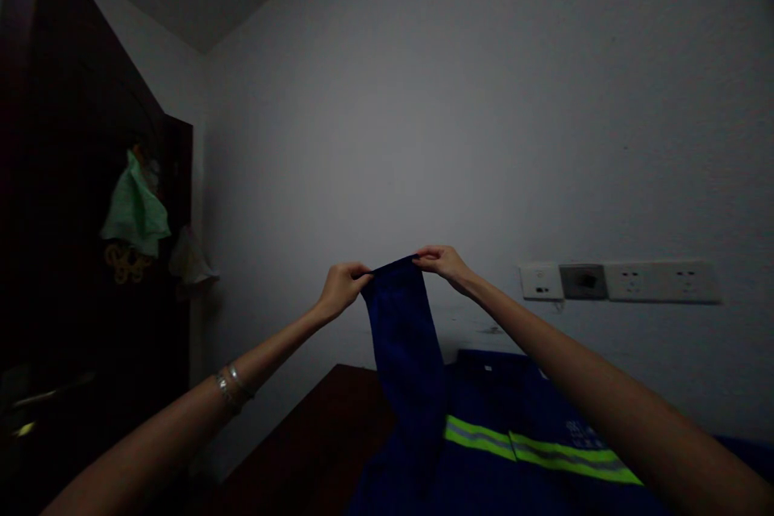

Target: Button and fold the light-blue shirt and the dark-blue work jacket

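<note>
A dark blue work jacket (pixel 484 395) with yellow-green and grey reflective bands lies spread at the lower right. Its sleeve (pixel 404 330) is lifted up in front of the wall, with the cuff edge stretched between my two hands. My left hand (pixel 346 287) pinches the left corner of the cuff between thumb and fingers. At the cuff's right corner, my right hand (pixel 444 264) pinches the fabric, a little higher than the left. Bracelets circle my left wrist. The lower edge of the jacket runs out of view.
A dark reddish-brown table (pixel 339 419) is under the jacket. White sockets (pixel 662 282) and a dark switch plate (pixel 584 281) are on the wall at right. On the left stands a dark door (pixel 72 177) with a green cloth (pixel 136 210) hanging on it and a metal handle (pixel 54 395).
</note>
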Demonstrator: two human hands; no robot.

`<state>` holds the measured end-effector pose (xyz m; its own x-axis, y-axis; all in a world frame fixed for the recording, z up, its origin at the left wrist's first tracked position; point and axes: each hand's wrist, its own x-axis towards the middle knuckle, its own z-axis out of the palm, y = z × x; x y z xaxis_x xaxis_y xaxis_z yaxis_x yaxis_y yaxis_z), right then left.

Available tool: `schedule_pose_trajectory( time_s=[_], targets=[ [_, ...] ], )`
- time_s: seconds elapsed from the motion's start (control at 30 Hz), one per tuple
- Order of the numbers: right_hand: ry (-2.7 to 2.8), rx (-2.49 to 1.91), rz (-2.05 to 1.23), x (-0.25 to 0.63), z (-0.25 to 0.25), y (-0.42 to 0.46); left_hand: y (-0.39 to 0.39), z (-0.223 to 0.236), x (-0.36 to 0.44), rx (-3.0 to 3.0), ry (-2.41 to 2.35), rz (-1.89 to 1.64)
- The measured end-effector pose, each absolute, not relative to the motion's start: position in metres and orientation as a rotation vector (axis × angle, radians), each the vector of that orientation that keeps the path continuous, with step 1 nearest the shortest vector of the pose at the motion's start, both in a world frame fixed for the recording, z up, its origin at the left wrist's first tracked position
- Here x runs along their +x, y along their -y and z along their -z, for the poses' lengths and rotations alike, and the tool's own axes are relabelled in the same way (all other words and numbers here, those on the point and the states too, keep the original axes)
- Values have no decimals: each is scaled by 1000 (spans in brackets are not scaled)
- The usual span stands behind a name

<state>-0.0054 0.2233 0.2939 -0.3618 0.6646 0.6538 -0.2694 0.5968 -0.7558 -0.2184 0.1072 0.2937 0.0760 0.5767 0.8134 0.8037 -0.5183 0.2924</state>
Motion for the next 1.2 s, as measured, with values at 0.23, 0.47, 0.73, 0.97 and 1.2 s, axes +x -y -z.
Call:
schedule_pose_trajectory(
  time_s=[0.23,0.47,0.73,0.97,1.2],
  targets=[
    [1731,-261,-968,-5,-292,-224,-104,-289,-214,-2034,1329,1236],
    [1785,-304,-858,1,-296,-214,-105,-288,-216,-2033,1373,1262],
    [1754,-343,-785,-3,-306,-217,-109,-293,-224,-2416,1569,1564],
    [1774,-320,-751,-4,-306,-224,-110,-297,-226,-2476,1696,1658],
    [1816,-282,-743,-1,-307,-226,-113,-302,-223,-2364,1748,1567]
  ],
)
